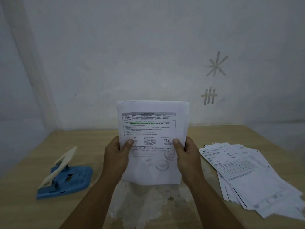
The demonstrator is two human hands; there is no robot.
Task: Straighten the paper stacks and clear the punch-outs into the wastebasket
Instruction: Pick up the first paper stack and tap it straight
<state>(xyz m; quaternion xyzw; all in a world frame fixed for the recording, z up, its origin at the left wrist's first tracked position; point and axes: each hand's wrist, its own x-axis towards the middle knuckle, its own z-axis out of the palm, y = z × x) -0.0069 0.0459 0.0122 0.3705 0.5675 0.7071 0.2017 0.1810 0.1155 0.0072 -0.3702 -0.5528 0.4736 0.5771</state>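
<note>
A stack of printed paper sheets point(152, 129) is held upright above the middle of the wooden table point(24, 187), printed side toward me. My left hand point(116, 156) grips its left edge with the thumb on the front. My right hand point(186, 156) grips the right edge the same way. The sheets at the top right corner are slightly offset from each other. A second, fanned-out paper stack point(250, 176) lies flat on the table to the right. No punch-outs or wastebasket are visible.
A blue hole punch point(66, 177) with a cream lever raised sits on the left of the table. A worn, whitish patch point(148, 204) marks the table surface below the held stack. A pale wall point(148, 55) with tape marks stands behind the table.
</note>
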